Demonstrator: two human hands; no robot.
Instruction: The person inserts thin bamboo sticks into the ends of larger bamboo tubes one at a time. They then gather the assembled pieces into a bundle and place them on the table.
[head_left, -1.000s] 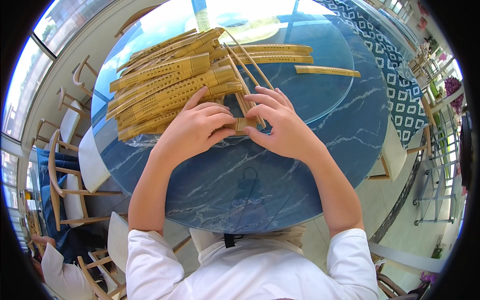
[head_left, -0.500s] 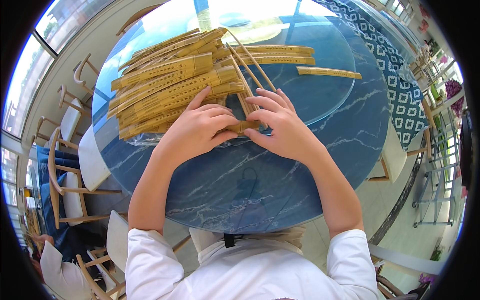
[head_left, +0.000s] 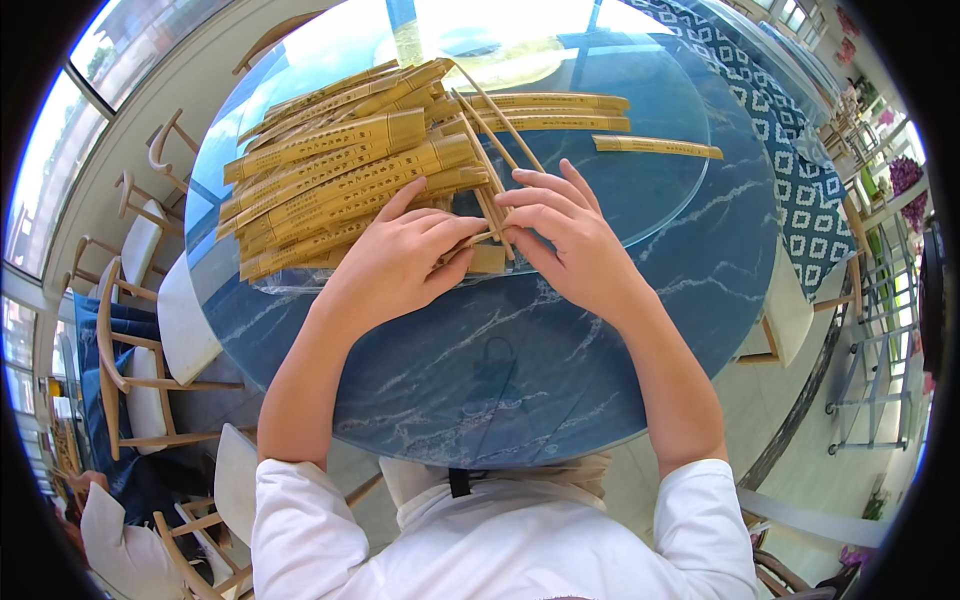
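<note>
- The left hand (head_left: 395,255) is half curled, thumb and forefinger nearly meeting on the thin edge of what looks like a gold strip; the exact grip is partly hidden from me.
- The right hand (head_left: 570,235) is loosely bent, its thumb and forefinger tips close together at the near ends of the wooden sticks; I can't tell whether they have hold of anything.
- Half a second ago both hands met on the short gold paper piece (head_left: 488,262). Now the right has come off it toward one o'clock, and that piece shows flat just below the fingertips, so the handling of it seems to be between grips.
- The bare wooden sticks (head_left: 492,195) run from between the hands up toward twelve o'clock, some leaning across others.
- A heap of gold paper chopstick sleeves (head_left: 340,175) fills ten to eleven o'clock from the hands, with clear plastic (head_left: 290,285) under its near edge.
- More sleeves (head_left: 550,122) lie side by side at about one o'clock; a single sleeve (head_left: 657,147) lies apart at two.
- Everything sits on a blue marbled table (head_left: 400,390); wooden chairs (head_left: 145,382) stand around nine o'clock.
</note>
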